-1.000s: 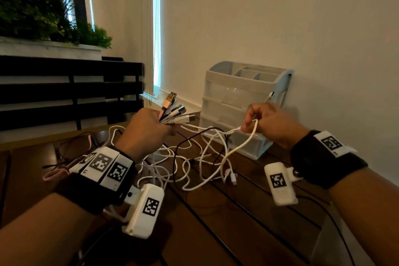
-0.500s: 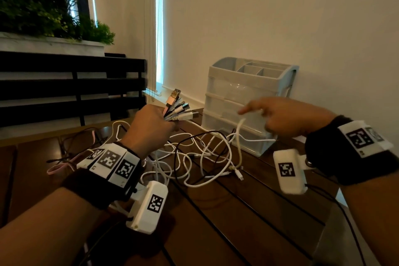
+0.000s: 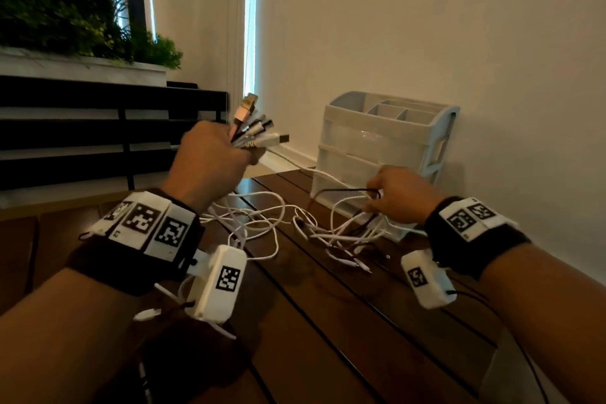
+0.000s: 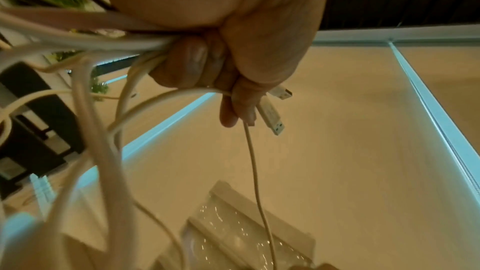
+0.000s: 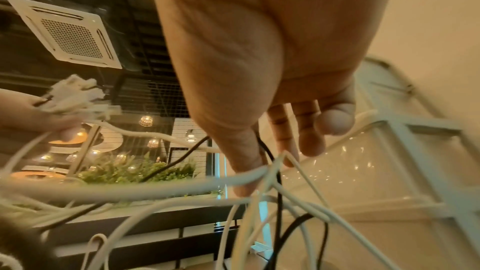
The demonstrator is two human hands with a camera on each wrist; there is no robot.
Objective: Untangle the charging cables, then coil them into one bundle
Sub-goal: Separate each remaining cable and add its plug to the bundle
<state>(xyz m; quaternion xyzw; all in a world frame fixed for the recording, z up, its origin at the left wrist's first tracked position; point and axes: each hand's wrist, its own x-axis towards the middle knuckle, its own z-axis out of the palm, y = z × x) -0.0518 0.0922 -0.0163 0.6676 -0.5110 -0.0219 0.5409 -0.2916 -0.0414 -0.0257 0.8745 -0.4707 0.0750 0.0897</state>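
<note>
My left hand (image 3: 219,154) is raised above the table and grips a bunch of cable ends in a fist, with several USB plugs (image 3: 259,129) fanning out of its top. In the left wrist view the fingers (image 4: 182,63) curl round the white cords and a plug (image 4: 272,118) sticks out below. The cords hang down into a loose tangle of white cables (image 3: 269,223) on the table. My right hand (image 3: 377,200) is low, in front of the organiser, and pinches a black cable (image 3: 341,190) together with white strands (image 5: 270,171) between thumb and fingers.
A pale plastic drawer organiser (image 3: 387,141) stands against the wall, right behind my right hand. The dark slatted wooden table (image 3: 328,321) stretches toward me. A black bench and a planter (image 3: 82,69) lie to the left.
My right hand has let go of the white loop, dropped toward the table and taken hold of strands by the organiser. My left hand has lifted the plug bunch a little.
</note>
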